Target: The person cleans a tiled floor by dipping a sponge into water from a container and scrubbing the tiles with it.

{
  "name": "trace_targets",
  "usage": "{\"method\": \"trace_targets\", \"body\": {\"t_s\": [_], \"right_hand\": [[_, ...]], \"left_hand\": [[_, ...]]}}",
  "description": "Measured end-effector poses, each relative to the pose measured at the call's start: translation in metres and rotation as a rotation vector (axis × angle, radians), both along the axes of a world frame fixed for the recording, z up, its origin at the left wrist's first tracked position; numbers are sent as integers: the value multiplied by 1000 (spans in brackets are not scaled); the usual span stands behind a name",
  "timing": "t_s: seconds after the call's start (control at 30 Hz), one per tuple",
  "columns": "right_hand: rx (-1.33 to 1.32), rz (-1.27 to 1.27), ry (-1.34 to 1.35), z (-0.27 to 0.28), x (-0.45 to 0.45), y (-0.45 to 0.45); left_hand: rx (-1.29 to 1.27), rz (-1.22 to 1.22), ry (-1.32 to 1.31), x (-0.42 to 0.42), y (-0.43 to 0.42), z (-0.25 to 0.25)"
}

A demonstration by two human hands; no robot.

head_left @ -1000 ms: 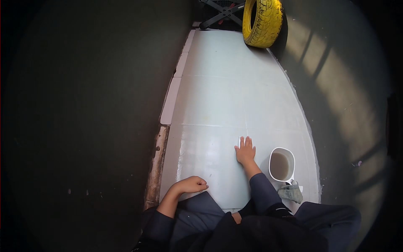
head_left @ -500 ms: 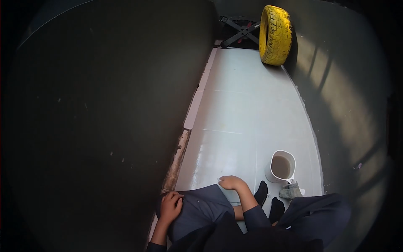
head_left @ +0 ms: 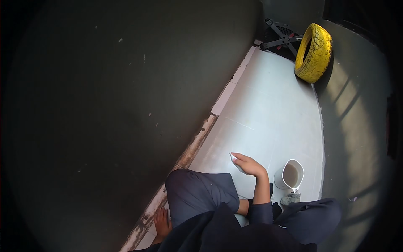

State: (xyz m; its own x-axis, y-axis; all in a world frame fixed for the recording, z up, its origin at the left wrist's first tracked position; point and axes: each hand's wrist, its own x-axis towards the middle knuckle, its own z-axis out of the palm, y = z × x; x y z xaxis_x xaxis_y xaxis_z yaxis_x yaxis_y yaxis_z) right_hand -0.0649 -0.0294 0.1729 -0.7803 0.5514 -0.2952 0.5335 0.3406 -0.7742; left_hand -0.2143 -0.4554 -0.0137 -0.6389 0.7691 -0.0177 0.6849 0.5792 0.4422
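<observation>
Down in the head view, the right hand (head_left: 250, 166) is closed on a small, flat white piece (head_left: 233, 157), thumb and fingers pinching it above a glossy white tiled surface (head_left: 268, 122). The piece juts out past the fingertips, over the tiles just beyond the bent knee in dark grey-blue trousers (head_left: 201, 193). The left hand (head_left: 162, 222) lies with fingers extended beside that knee, near the chipped, brown-stained tile edge (head_left: 196, 142); its grip is loose, though its palm is hidden. Right of the right forearm stands a white, handled mug (head_left: 278, 179) containing cloudy brownish liquid (head_left: 290, 175), with a crumpled grey cloth (head_left: 289, 198) at its handle. At the far end, a yellow-painted tyre (head_left: 317, 54) stands near a black crossed-bar frame (head_left: 282, 40).
</observation>
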Motion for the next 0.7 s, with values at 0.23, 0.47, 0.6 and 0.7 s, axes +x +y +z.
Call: {"method": "trace_targets", "body": {"t_s": [0.23,0.47,0.6,0.7], "right_hand": [[-59,61,200,79,-47,4],[205,503,-83,108,-179,7],[238,690,-249,95,-239,-24],[272,776,-370,87,-257,-42]], "left_hand": [[-100,-25,33,3,-4,7],[-112,-39,22,0,-4,10],[-76,-26,-8,-2,-2,10],[-76,-25,-15,-3,-1,6]]}}
